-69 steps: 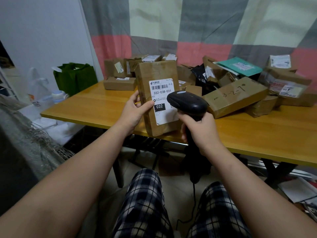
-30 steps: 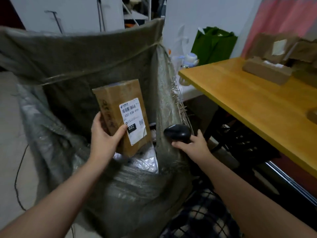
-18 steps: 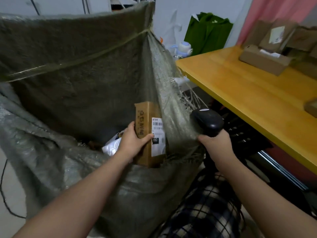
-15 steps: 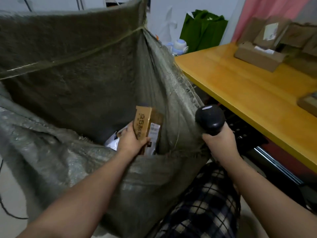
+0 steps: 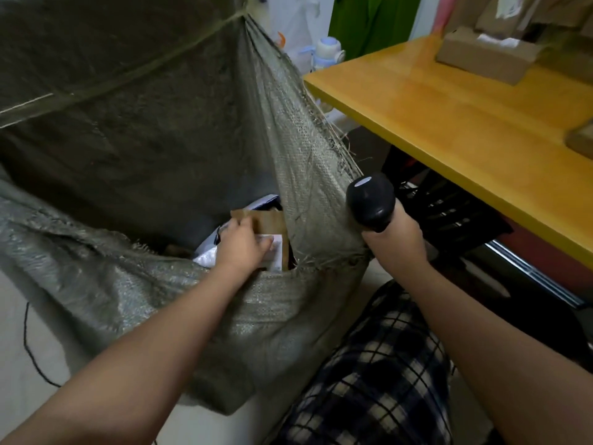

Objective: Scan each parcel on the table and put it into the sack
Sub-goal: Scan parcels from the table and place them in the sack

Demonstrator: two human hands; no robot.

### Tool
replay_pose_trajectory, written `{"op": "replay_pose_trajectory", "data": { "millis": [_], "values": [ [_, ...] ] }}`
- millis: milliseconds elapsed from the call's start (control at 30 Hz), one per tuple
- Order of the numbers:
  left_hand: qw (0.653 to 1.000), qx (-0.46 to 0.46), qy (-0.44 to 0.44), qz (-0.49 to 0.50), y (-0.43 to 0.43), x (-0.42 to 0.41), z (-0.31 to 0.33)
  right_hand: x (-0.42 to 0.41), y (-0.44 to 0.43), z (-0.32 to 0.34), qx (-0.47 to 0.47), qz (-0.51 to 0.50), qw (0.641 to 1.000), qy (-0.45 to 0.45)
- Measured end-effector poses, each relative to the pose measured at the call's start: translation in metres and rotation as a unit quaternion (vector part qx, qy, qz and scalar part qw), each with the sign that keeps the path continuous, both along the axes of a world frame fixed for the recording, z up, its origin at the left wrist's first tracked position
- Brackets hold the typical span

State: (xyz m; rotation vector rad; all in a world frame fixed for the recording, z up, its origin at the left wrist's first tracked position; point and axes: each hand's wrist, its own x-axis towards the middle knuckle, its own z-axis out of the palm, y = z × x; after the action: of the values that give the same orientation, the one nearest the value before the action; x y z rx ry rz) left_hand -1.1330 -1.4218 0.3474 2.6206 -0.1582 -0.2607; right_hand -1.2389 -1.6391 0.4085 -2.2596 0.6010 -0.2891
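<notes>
Brown cardboard parcel with a white printed label (image 5: pixel 268 220) is down inside the big grey-green woven sack (image 5: pixel 134 130), against its right-hand wall and next to a white plastic mailer (image 5: pixel 205 256) already in there. The left grip (image 5: pixel 244 248) is closed round it, fingers over the top edge and thumb across the label, so to me it looks lowered in but not let go. The right grip (image 5: pixel 396 244) is wrapped round the handle of a black handheld scanner (image 5: pixel 370 200), just beside the sack's frayed rim; whether it also pinches the cloth I cannot tell. I'd call this one as good as bagged. Plenty is left, though: on the yellow wooden worktop (image 5: pixel 449 123) a brown cardboard box (image 5: pixel 481 56) lies with more blurred brown packages (image 5: pixel 552 17) behind it, all waiting for scan and sack
</notes>
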Motion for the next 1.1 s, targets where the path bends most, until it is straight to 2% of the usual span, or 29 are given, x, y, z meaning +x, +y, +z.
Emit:
{"op": "replay_pose_trajectory", "data": {
  "millis": [133, 300, 533, 667, 767, 900, 1000, 1100],
  "values": [
    [0.984, -0.081, -0.136, -0.080, -0.028, -0.019, 0.042, -0.013, -0.006, 0.011, 0.033, -0.002, 0.999, -0.038],
    [0.946, -0.116, -0.200, -0.228, -0.094, -0.051, 0.102, -0.055, -0.035, 0.051, 0.020, -0.064, 0.991, -0.115],
    [0.888, -0.158, -0.207, -0.379, -0.212, -0.108, 0.138, -0.165, -0.092, 0.091, -0.001, -0.197, 0.968, -0.157],
    [0.845, -0.206, -0.192, -0.454, -0.276, -0.155, 0.152, -0.225, -0.133, 0.097, 0.009, -0.306, 0.928, -0.214],
    [0.826, -0.207, -0.203, -0.483, -0.319, -0.183, 0.160, -0.256, -0.151, 0.096, 0.030, -0.365, 0.889, -0.276],
    [0.835, -0.155, -0.216, -0.483, -0.369, -0.210, 0.167, -0.271, -0.163, 0.097, 0.074, -0.397, 0.850, -0.337],
    [0.848, -0.109, -0.221, -0.468, -0.389, -0.219, 0.166, -0.271, -0.169, 0.093, 0.089, -0.394, 0.858, -0.317],
    [0.860, -0.150, -0.188, -0.451, -0.389, -0.220, 0.164, -0.271, -0.174, 0.088, 0.082, -0.388, 0.875, -0.276]
  ]
}}
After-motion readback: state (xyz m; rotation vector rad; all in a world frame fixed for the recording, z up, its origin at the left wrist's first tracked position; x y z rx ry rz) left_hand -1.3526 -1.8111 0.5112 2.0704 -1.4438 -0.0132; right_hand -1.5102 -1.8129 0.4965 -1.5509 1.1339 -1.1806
